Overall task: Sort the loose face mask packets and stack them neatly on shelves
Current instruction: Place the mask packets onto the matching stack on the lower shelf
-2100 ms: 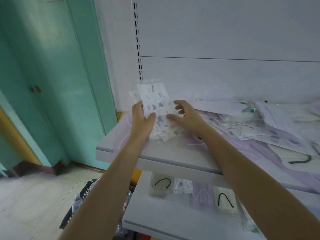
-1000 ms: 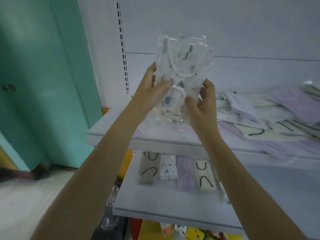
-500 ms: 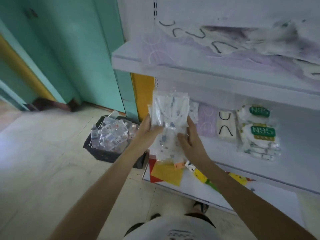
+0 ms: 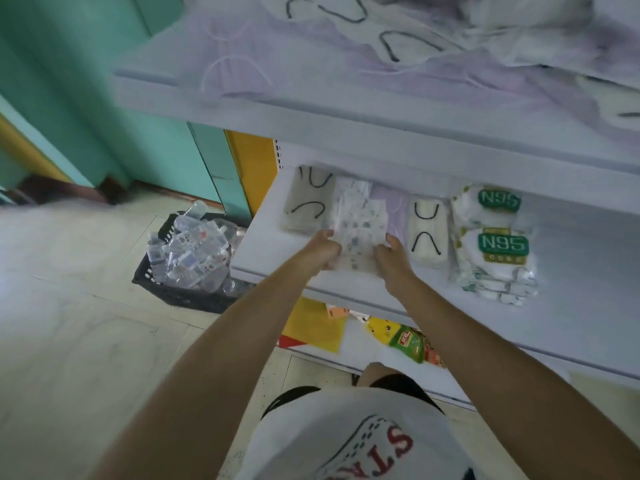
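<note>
A stack of clear packets of white masks with small blue prints (image 4: 360,233) lies on the middle shelf (image 4: 571,289), held between both hands. My left hand (image 4: 320,252) grips its left edge and my right hand (image 4: 393,258) grips its right edge. It sits in a row between a beige stack with black loops (image 4: 306,206) and a purple stack (image 4: 394,211). Further right stand another beige stack (image 4: 426,233) and N95 packets (image 4: 495,244). Loose purple and white mask packets (image 4: 433,53) cover the top shelf.
A black basket of clear plastic items (image 4: 188,261) stands on the floor left of the shelving. Yellow and green packets (image 4: 405,339) lie on the bottom shelf. A teal door and wall (image 4: 86,98) fill the left side.
Both hands lifted the printed packets off the top shelf, squared them in the air, then brought them down onto the middle shelf into the row. The view tilted downward.
</note>
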`<state>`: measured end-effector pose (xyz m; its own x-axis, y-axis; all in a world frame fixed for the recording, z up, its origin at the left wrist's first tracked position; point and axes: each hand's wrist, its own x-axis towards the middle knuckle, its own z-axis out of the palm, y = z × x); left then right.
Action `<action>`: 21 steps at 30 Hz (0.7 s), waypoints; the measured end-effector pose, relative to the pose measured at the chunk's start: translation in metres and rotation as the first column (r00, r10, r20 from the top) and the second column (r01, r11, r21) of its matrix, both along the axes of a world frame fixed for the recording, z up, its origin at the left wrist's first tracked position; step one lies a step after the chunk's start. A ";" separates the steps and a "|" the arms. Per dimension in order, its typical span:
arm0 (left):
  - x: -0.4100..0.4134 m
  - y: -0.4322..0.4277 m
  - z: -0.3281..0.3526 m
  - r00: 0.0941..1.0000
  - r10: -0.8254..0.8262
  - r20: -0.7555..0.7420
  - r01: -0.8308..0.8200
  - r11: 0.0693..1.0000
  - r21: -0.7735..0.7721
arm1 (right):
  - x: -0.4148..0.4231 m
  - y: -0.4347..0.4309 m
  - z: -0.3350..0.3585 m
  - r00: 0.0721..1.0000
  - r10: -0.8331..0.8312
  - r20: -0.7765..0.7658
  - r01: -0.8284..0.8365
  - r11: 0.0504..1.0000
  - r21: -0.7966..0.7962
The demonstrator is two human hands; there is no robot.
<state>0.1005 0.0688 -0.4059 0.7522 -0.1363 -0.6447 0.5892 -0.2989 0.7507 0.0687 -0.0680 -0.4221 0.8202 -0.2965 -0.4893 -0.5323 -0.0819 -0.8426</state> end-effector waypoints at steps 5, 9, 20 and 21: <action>0.054 -0.021 -0.026 0.989 0.031 0.144 -0.040 0.998 0.058 | 0.046 -0.020 -0.019 0.999 0.008 0.041 -0.011 0.997 0.077; 0.085 -0.031 -0.052 0.914 0.077 0.397 -0.125 0.987 0.097 | 0.088 -0.026 -0.031 0.993 -0.068 0.100 0.058 0.993 0.099; 0.078 -0.012 -0.102 0.584 -0.646 0.491 0.157 0.684 0.712 | 0.141 -0.020 -0.067 1.000 0.007 -0.030 -0.007 1.000 -0.002; 0.079 -0.010 -0.102 0.549 -0.715 0.432 0.192 0.611 0.768 | 0.144 -0.019 -0.066 0.999 0.028 -0.028 -0.029 0.999 -0.020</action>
